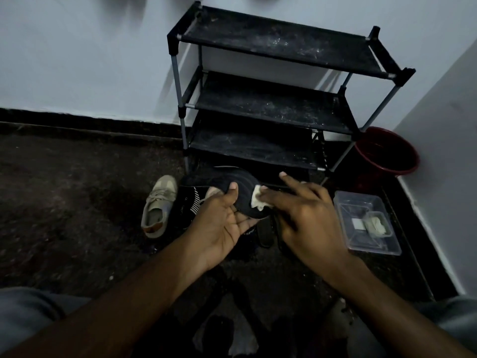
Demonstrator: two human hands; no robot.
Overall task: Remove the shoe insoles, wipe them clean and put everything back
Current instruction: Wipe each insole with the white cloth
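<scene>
– Black insole, is that what is being held above the floor?
– It is. It is gripped by the left hand, thumb laid over its upper face and fingers curled beneath, just in front of the lowest tier of a black shoe rack.
– And what is seen of the right hand?
– A white cloth is pressed against the insole's edge under it. The fingers are spread and largely straight, with the forefinger lifted clear; no closed fist is formed around the cloth.
– Where are the shoes found?
– A black shoe with white stripes is partly covered by the left hand and the insole. A beige sneaker is laid on the dark floor just beside it, on the left, with its opening turned towards the camera.
– What else is recorded?
– A clear plastic box is set on the floor to the right of the hands, with pale folded pieces inside. A red bucket is stood in the corner behind it, beside the rack's right leg. The rack's three shelves are dusted with pale specks and are backed by a white wall.
</scene>
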